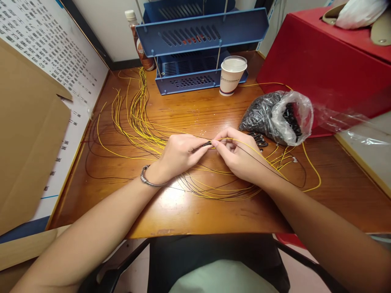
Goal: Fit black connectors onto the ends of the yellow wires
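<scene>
My left hand (183, 152) is closed in a pinch on a small black part (206, 143), most of it hidden by the fingers. Meeting it fingertip to fingertip, my right hand (236, 152) pinches a yellow wire (244, 141), which runs back over the wrist beside a dark wire. A bundle of yellow and dark wires (139, 122) fans out behind my left hand, and more strands curve under both hands. Just past my right hand, several small black pieces (259, 139) lie next to an open clear plastic bag (275, 116) full of black pieces.
A blue two-tier rack (201, 34) stands at the back, with a paper cup (232, 77) before it and a bottle (142, 44) at its left. A red box (299, 53) is at right; cardboard (30, 134) leans at left. Wire ends (284, 156) lie right.
</scene>
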The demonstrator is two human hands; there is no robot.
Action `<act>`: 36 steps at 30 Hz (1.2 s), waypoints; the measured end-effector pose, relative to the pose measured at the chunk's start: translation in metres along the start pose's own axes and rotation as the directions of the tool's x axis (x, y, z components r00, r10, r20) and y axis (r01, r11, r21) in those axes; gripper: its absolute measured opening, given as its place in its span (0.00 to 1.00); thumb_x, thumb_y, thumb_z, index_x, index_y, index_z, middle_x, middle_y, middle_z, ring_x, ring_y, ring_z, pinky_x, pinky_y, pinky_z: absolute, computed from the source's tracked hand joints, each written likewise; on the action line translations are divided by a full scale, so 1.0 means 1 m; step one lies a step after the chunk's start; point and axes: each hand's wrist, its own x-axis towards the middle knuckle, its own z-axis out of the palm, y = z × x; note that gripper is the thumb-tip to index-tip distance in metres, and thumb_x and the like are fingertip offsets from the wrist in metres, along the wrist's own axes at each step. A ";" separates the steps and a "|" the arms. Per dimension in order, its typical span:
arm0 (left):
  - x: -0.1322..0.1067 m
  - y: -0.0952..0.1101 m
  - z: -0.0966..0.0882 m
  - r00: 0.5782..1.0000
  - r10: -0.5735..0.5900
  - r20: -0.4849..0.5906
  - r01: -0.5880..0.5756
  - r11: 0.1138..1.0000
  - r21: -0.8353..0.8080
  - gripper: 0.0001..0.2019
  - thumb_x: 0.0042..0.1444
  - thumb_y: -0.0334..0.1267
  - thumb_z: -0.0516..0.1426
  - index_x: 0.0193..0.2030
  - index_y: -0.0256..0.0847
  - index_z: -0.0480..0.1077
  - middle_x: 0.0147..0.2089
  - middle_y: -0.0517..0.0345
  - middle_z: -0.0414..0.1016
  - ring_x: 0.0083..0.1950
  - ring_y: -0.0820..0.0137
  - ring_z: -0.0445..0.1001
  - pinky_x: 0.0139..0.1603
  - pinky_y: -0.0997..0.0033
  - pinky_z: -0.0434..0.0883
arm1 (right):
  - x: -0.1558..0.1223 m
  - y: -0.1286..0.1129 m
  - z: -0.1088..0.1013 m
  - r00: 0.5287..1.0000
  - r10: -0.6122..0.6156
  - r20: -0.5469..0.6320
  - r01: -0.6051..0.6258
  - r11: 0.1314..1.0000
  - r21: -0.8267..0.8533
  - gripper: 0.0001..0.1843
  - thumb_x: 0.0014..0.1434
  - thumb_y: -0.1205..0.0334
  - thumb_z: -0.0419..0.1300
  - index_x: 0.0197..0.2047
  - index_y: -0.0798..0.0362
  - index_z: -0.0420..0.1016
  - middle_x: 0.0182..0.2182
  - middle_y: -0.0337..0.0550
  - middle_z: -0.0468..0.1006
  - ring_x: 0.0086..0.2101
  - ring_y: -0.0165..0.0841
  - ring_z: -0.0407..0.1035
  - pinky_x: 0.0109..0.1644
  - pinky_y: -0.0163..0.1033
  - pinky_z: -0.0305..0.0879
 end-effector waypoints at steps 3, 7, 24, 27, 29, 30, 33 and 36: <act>-0.001 -0.001 0.001 1.000 0.029 -0.013 -0.028 0.999 0.017 0.09 0.65 0.37 0.59 0.40 0.36 0.81 0.30 0.55 0.83 0.26 0.73 0.77 0.29 0.76 0.70 | 0.001 0.000 0.000 1.000 0.013 0.020 -0.013 1.000 0.021 0.07 0.63 0.61 0.59 0.35 0.53 0.74 0.23 0.35 0.73 0.22 0.26 0.61 0.29 0.36 0.55; -0.001 -0.003 0.001 0.999 0.051 -0.006 -0.051 0.998 0.039 0.10 0.66 0.37 0.59 0.41 0.35 0.80 0.30 0.54 0.83 0.27 0.72 0.78 0.30 0.76 0.70 | 0.001 0.000 0.000 1.000 0.014 0.020 -0.015 0.999 0.038 0.06 0.62 0.61 0.59 0.35 0.54 0.74 0.22 0.35 0.72 0.21 0.26 0.61 0.28 0.35 0.55; 0.001 0.003 -0.001 1.000 -0.024 0.001 0.024 0.998 -0.052 0.08 0.62 0.34 0.61 0.41 0.33 0.81 0.32 0.53 0.84 0.29 0.71 0.80 0.31 0.75 0.72 | 0.001 -0.002 -0.004 0.991 -0.126 -0.034 0.124 0.991 -0.048 0.06 0.62 0.64 0.60 0.37 0.54 0.79 0.23 0.36 0.75 0.20 0.25 0.60 0.29 0.35 0.58; 0.001 0.003 -0.001 1.000 -0.028 -0.005 0.027 0.999 -0.040 0.08 0.63 0.35 0.61 0.40 0.34 0.81 0.30 0.54 0.83 0.28 0.72 0.79 0.30 0.76 0.71 | 0.000 -0.002 -0.005 0.991 -0.122 -0.052 0.119 0.992 -0.046 0.06 0.61 0.64 0.61 0.35 0.55 0.80 0.21 0.34 0.73 0.20 0.25 0.60 0.30 0.35 0.58; 0.001 0.003 -0.001 1.000 -0.029 -0.003 0.029 0.999 -0.030 0.08 0.63 0.36 0.60 0.39 0.35 0.81 0.30 0.54 0.83 0.27 0.73 0.78 0.30 0.76 0.70 | 0.000 -0.002 -0.004 0.992 -0.114 -0.058 0.111 0.993 -0.047 0.06 0.61 0.63 0.61 0.35 0.54 0.80 0.20 0.34 0.72 0.19 0.25 0.60 0.30 0.35 0.59; 0.001 0.002 -0.001 1.000 -0.031 -0.001 0.031 0.999 -0.024 0.09 0.64 0.36 0.60 0.39 0.35 0.81 0.29 0.55 0.83 0.26 0.73 0.78 0.29 0.76 0.70 | 0.000 -0.002 -0.004 0.992 -0.109 -0.061 0.106 0.993 -0.048 0.06 0.61 0.63 0.61 0.35 0.54 0.80 0.20 0.34 0.72 0.19 0.25 0.60 0.30 0.35 0.59; 0.001 0.002 -0.001 0.999 -0.035 -0.004 0.035 0.999 -0.011 0.09 0.65 0.37 0.60 0.39 0.36 0.81 0.31 0.54 0.83 0.27 0.74 0.78 0.30 0.77 0.70 | 0.000 -0.003 -0.003 0.992 -0.100 -0.083 0.096 0.994 -0.045 0.07 0.61 0.62 0.62 0.36 0.54 0.79 0.22 0.34 0.73 0.20 0.25 0.60 0.30 0.35 0.59; 0.001 0.001 -0.001 1.000 -0.024 -0.019 0.024 1.000 -0.006 0.09 0.65 0.36 0.60 0.40 0.36 0.81 0.32 0.54 0.84 0.28 0.74 0.78 0.30 0.77 0.70 | 0.000 -0.004 -0.003 0.991 -0.086 -0.101 0.083 0.996 -0.032 0.07 0.61 0.61 0.63 0.35 0.55 0.79 0.23 0.35 0.74 0.20 0.24 0.60 0.30 0.35 0.59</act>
